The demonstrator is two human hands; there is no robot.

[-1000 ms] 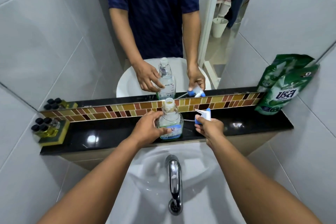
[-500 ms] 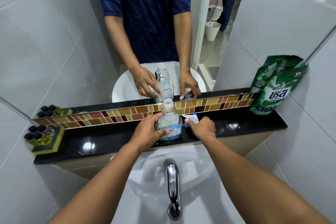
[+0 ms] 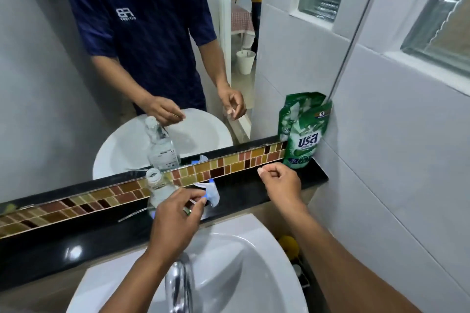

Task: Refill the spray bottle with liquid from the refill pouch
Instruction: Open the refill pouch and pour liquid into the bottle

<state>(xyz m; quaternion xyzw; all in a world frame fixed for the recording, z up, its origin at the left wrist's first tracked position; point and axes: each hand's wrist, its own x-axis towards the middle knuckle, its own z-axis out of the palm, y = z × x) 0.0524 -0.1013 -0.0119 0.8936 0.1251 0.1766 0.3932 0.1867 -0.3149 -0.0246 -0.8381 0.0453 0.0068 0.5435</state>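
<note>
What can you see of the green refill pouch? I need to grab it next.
The refill pouch is a green, glossy flexible pack with white lettering and leaf print. It stands upright at the right end of the black ledge, leaning into the mirror and wall corner. Its top looks unopened. Neither hand touches it.

Both forearms are bare from the bottom edge of the frame up to the wrists, with no sleeves, watch or bracelet on them. The left hand (image 3: 175, 216) wears a ring with a small green stone on one finger, at about 3 o'clock on the hand. The right hand (image 3: 279, 183) carries no ring. In the mirror (image 3: 50, 84), at 12 o'clock, the person wears a dark navy short-sleeved shirt (image 3: 142, 33) with faint diagonal stripes and a small white chest logo, reversed.
</note>
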